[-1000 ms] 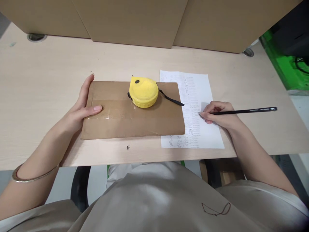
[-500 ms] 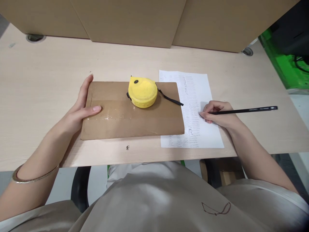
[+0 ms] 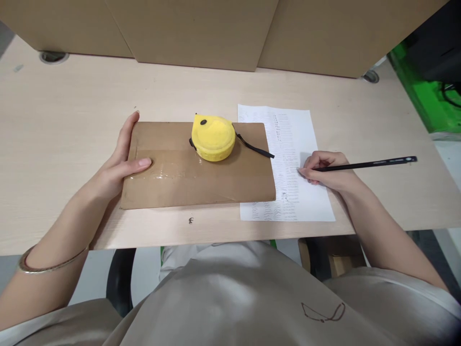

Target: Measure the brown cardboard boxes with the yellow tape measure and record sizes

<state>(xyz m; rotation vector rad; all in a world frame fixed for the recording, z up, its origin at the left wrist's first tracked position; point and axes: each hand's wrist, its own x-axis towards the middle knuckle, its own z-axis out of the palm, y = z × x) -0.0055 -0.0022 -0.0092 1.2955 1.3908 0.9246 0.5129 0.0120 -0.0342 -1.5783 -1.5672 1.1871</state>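
Note:
My left hand [image 3: 120, 163] grips the left end of a flat brown cardboard box [image 3: 173, 185], thumb on top and fingers along its far left edge and beneath. On the box rests a yellow tape measure [image 3: 214, 138] with a black wrist strap [image 3: 255, 149] trailing right. The box overlaps the left part of a white paper sheet [image 3: 317, 206] covered in rows of small marks. Pinched in my right hand [image 3: 326, 168] is a black pencil [image 3: 367, 165], its back end pointing right. Its tip meets the sheet near the fingertips, though the contact is hard to make out.
Brown cardboard panels [image 3: 194, 33] stand along the back of the light wooden desk [image 3: 72, 115]. Two round cable holes [image 3: 54, 57] are set near the panels. Behind the desk's right side are a green surface and dark equipment [image 3: 428, 53]. Black chair armrests [image 3: 120, 278] show below the front edge.
The pencil's back end has tilted slightly up and right as my right hand shifts a little over the sheet. My left hand, the box and the tape measure stay put.

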